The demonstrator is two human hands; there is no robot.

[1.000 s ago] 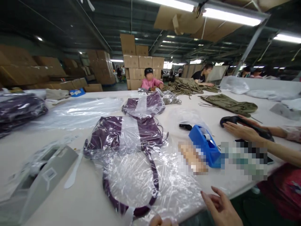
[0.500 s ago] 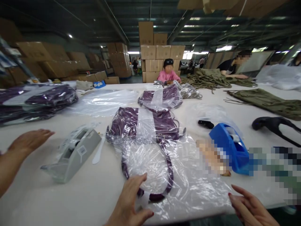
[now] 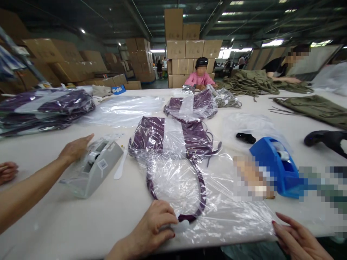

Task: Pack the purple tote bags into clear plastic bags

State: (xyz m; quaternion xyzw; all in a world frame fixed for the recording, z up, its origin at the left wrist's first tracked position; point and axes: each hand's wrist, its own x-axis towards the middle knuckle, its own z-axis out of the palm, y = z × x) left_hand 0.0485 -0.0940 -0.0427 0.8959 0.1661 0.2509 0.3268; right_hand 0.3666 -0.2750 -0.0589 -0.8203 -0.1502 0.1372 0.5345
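Hands: left [image 3: 158, 225] pinches plastic bag [image 3: 206, 202] near table edge [image 3: 189, 247]; right [image 3: 298, 240] released beside it.

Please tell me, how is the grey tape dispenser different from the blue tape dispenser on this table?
The grey tape dispenser lies left of the bagged purple bag; the blue tape dispenser lies to its right. A co-worker's hand touches the grey one; no hand touches the blue one. Clear plastic is draped over the grey one; the blue one looks uncovered. Both rest on the white table.

Left hand [image 3: 158, 225] curled down, right hand [image 3: 296, 240] seemingly open flat.
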